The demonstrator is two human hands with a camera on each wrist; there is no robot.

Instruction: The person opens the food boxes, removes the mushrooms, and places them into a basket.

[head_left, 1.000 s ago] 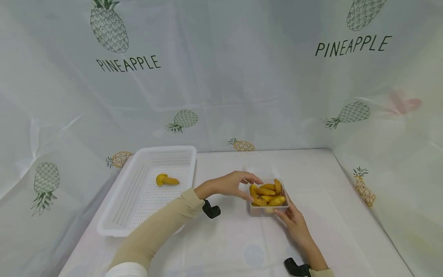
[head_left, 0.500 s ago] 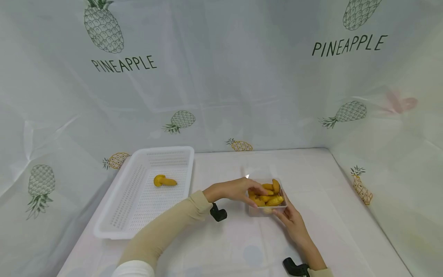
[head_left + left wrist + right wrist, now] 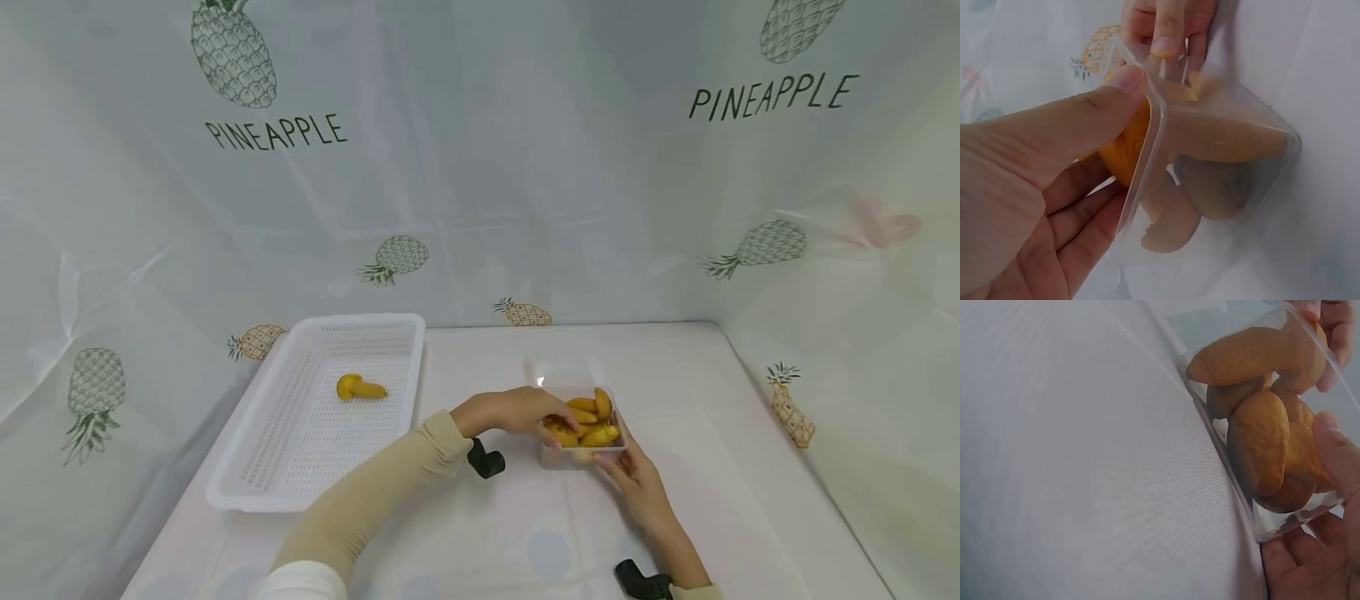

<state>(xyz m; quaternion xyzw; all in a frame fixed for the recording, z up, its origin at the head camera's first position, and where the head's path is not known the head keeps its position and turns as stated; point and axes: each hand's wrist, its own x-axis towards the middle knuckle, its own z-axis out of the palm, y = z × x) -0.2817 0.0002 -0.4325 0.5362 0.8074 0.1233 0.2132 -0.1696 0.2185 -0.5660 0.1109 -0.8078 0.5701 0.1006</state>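
A clear plastic box (image 3: 567,461) filled with several yellow-orange mushrooms (image 3: 599,435) stands on the table. My right hand (image 3: 642,490) holds the box by its right side, thumb on the near wall. From the left, my left hand (image 3: 519,409) reaches over the rim. In the left wrist view, its thumb and fingers are around an orange mushroom (image 3: 1121,150) at the box's edge; part of it is hidden by the thumb. The right wrist view shows mushrooms (image 3: 1261,442) through the box wall, with the right thumb against it.
A white perforated basket (image 3: 296,467) stands at the left, holding one yellow mushroom (image 3: 363,388). Behind the box lies a clear plastic piece (image 3: 570,371), perhaps a lid. A pineapple-print sheet (image 3: 480,192) hangs along the back and sides.
My left hand has moved right and down from beside the rim into the box, its fingers closing around a mushroom. The right hand and box have stayed in place.
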